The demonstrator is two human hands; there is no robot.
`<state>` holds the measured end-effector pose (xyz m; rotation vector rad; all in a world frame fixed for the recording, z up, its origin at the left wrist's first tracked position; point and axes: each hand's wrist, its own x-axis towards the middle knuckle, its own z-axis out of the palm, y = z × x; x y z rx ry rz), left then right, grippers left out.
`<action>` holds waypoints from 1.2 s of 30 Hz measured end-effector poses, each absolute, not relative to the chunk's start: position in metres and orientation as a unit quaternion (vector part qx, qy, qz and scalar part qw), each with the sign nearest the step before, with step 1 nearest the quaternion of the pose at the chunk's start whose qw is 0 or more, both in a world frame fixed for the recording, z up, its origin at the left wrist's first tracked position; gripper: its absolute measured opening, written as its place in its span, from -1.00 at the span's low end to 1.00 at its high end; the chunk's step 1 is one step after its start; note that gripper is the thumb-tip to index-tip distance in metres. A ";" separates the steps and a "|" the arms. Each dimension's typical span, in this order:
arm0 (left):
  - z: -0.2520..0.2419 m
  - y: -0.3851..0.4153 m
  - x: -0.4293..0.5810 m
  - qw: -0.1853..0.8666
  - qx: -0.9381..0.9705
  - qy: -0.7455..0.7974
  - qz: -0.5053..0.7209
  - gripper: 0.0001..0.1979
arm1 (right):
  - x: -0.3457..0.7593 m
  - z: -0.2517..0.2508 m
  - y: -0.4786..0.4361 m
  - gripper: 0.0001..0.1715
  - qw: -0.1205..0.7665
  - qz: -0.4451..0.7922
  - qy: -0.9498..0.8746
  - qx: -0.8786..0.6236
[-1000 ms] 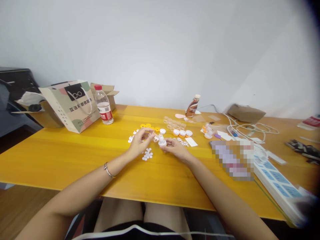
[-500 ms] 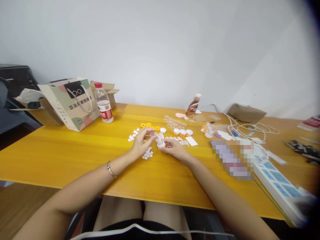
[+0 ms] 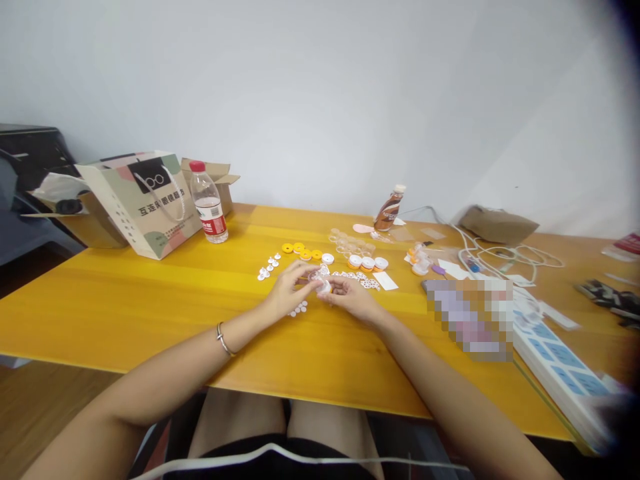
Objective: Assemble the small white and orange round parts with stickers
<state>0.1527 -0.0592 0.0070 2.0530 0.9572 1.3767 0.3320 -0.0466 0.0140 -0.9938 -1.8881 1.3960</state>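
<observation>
My left hand (image 3: 293, 288) is closed around a clear plastic cover (image 3: 313, 274), its thumb and fingers pinching the sides. My right hand (image 3: 354, 298) grips a small white round part (image 3: 325, 287) with a trace of orange at its underside. The two pieces meet between my fingertips; whether they are joined I cannot tell. Below my left fingers lie small white discs (image 3: 299, 309), partly hidden by the hand. White stemmed pieces (image 3: 270, 266) are scattered to the left. Behind my hands, yellow rings (image 3: 305, 255) and white patterned pieces (image 3: 367, 282) lie on the table.
White-and-orange round parts (image 3: 367, 264) and clear covers (image 3: 350, 243) sit further back. A water bottle (image 3: 212, 212) and paper bag (image 3: 150, 207) stand left. A brown drink bottle (image 3: 390, 210) is at the back. A power strip (image 3: 555, 373) and cables (image 3: 485, 250) lie right.
My left hand has brought the clear cover down and right onto the white part. Its fingers now cover more of it. My right hand has barely moved.
</observation>
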 end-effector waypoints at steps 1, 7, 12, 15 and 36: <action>0.007 -0.059 0.153 0.244 0.752 0.353 0.501 -0.71 | 0.332 0.014 -0.047 -0.55 0.291 0.519 -0.712 -0.374; 0.008 -0.058 0.151 0.275 0.750 0.347 0.491 -0.75 | 0.333 0.016 -0.051 -0.60 0.274 0.523 -0.720 -0.364; 0.016 -0.054 0.142 0.354 0.765 0.286 0.455 -0.75 | 0.332 0.018 -0.054 -0.67 0.265 0.558 -0.712 -0.335; 0.022 -0.054 0.137 0.403 0.778 0.241 0.418 -0.72 | 0.330 0.019 -0.055 -0.67 0.274 0.564 -0.706 -0.329; 0.029 -0.059 0.130 0.223 0.889 0.281 0.285 -0.73 | 0.330 0.015 -0.053 -0.58 0.247 0.399 -0.792 -0.391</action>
